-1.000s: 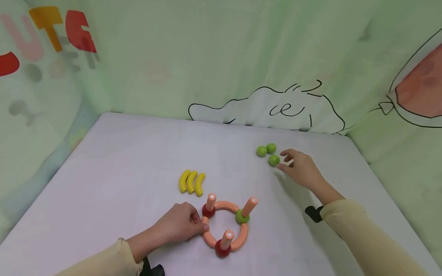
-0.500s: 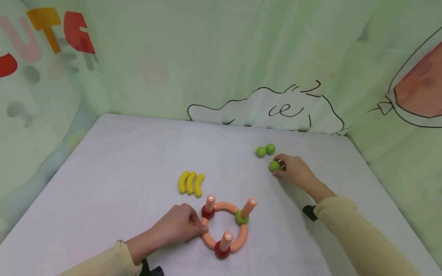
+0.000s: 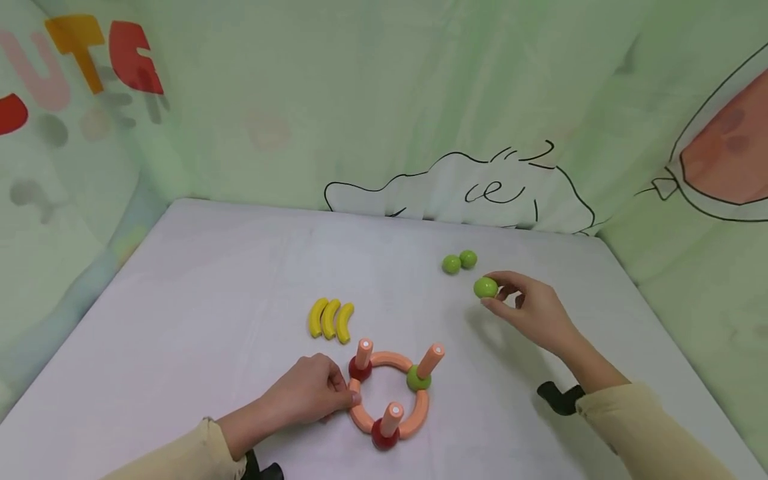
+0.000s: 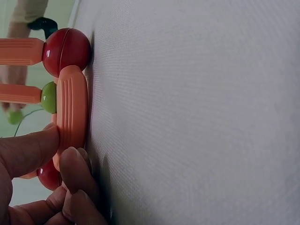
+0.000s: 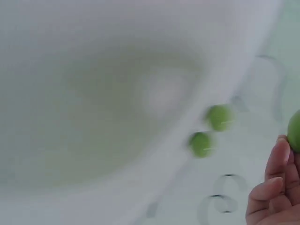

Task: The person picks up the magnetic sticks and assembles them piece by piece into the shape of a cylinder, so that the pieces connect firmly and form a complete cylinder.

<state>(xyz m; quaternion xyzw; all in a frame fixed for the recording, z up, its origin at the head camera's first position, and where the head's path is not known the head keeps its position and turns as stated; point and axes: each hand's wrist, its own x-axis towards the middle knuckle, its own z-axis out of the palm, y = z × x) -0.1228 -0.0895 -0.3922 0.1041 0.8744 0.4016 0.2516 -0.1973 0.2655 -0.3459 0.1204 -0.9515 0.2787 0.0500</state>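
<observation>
A ring of curved orange pieces (image 3: 414, 424) joined by two red balls (image 3: 385, 435) and a green ball (image 3: 419, 378) lies on the table, and an orange stick (image 3: 430, 361) rises from each ball. At the ring's left side, my left hand (image 3: 309, 391) pinches a curved orange piece (image 4: 72, 110) between thumb and fingers. My right hand (image 3: 534, 308) holds a loose green ball (image 3: 485, 288) by its fingertips, above the table. In the right wrist view that ball is cut off by the frame edge.
Two more green balls (image 3: 451, 265) lie farther back on the white table (image 3: 228, 267). Three yellow curved pieces (image 3: 329, 319), banana-like, lie side by side behind the left hand. A green printed curtain (image 3: 240, 100) stands behind the table.
My right hand has taken hold of the nearest of the three green balls and lifted it, moving slightly right. The left hand stays at the ring.
</observation>
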